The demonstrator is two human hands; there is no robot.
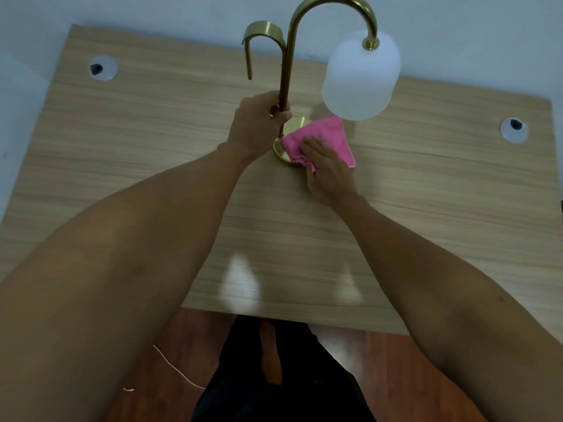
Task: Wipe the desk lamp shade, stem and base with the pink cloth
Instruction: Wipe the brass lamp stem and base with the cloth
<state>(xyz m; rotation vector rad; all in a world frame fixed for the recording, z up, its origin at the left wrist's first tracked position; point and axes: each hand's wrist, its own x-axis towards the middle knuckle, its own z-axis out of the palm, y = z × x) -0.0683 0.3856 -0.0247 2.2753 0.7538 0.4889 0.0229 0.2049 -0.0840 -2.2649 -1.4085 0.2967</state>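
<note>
A brass desk lamp stands on the wooden desk (152, 184). Its curved stem (288, 56) rises from a round brass base (297, 121) and arches over to a frosted white shade (361, 76) that hangs at the right. A shorter brass hook (259, 32) curls off to the left of the stem. My left hand (256, 123) grips the stem low down, just above the base. My right hand (327, 170) presses the pink cloth (326, 134) flat on the base, covering most of it.
Two round cable holes sit in the desk, one (103, 68) at the back left and one (514, 130) at the right. A pale wall runs behind the desk. Below the near edge I see a red-brown floor with a thin white cord (176, 370).
</note>
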